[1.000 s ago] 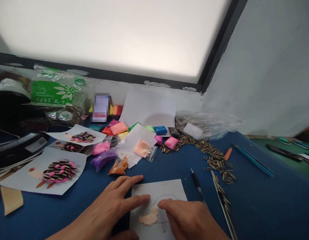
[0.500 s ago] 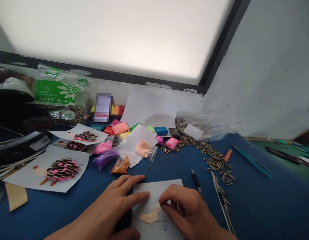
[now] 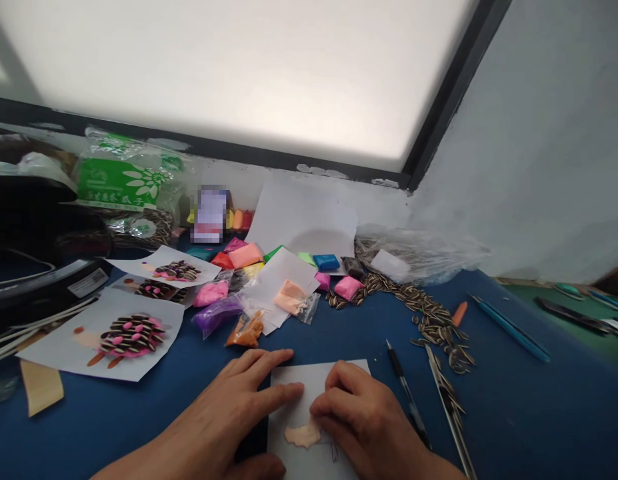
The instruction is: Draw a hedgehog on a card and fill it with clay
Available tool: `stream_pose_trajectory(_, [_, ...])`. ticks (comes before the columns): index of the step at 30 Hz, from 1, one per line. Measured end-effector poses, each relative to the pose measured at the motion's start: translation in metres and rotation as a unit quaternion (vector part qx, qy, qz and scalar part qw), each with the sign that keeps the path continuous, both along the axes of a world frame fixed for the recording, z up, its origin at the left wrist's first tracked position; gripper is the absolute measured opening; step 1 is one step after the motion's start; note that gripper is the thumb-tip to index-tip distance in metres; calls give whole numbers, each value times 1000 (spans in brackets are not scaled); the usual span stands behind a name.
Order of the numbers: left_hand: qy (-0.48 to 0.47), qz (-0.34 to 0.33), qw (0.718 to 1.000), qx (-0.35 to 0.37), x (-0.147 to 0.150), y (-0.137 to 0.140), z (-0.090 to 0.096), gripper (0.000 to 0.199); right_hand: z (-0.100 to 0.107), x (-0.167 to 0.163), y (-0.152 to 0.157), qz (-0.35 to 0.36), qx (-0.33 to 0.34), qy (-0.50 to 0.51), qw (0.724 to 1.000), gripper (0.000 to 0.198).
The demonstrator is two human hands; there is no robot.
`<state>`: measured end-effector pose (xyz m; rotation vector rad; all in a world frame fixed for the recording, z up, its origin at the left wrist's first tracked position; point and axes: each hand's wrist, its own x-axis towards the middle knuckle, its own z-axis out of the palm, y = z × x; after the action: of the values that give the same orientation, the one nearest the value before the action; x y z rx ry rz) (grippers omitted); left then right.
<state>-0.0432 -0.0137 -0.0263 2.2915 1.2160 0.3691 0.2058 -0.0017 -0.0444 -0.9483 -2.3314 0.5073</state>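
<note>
The left hand [image 3: 246, 400] lies open, fingers spread over the drawing paper [image 3: 313, 464], while the curled right hand [image 3: 363, 413] pinches the edge of the peach modelling clay [image 3: 303, 437].

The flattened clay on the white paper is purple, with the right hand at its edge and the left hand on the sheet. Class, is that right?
Wrong colour: the head view shows the flattened clay is pale peach, not purple. It lies on the white paper, the right hand at its edge and the left hand on the sheet.

Bright panel [image 3: 239, 73] in a dark frame [image 3: 445, 87], grey wall [image 3: 549, 140] beside it, slim blue tool [image 3: 511, 328] on blue tabletop [image 3: 519, 407]
</note>
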Motion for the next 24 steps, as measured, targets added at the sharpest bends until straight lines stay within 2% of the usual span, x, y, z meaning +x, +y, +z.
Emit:
stream_pose_trajectory(6, [-4,-8,1000,8,-3,0,-2,75,8,3,-2,11,92,-44,995,30])
stream_pose_trajectory(11, [-4,-6,1000,7,-3,2,-4,76,13,6,-4,11,141,-61,988,36])
stream_pose_trajectory(16, [-7,-9,1000,10,-2,1,-5,76,9,4,-4,10,224,-80,971,32])
stream_pose_trajectory(24, [-12,-16,1000,24,-8,-1,-10,76,7,3,-2,11,312,-126,942,45])
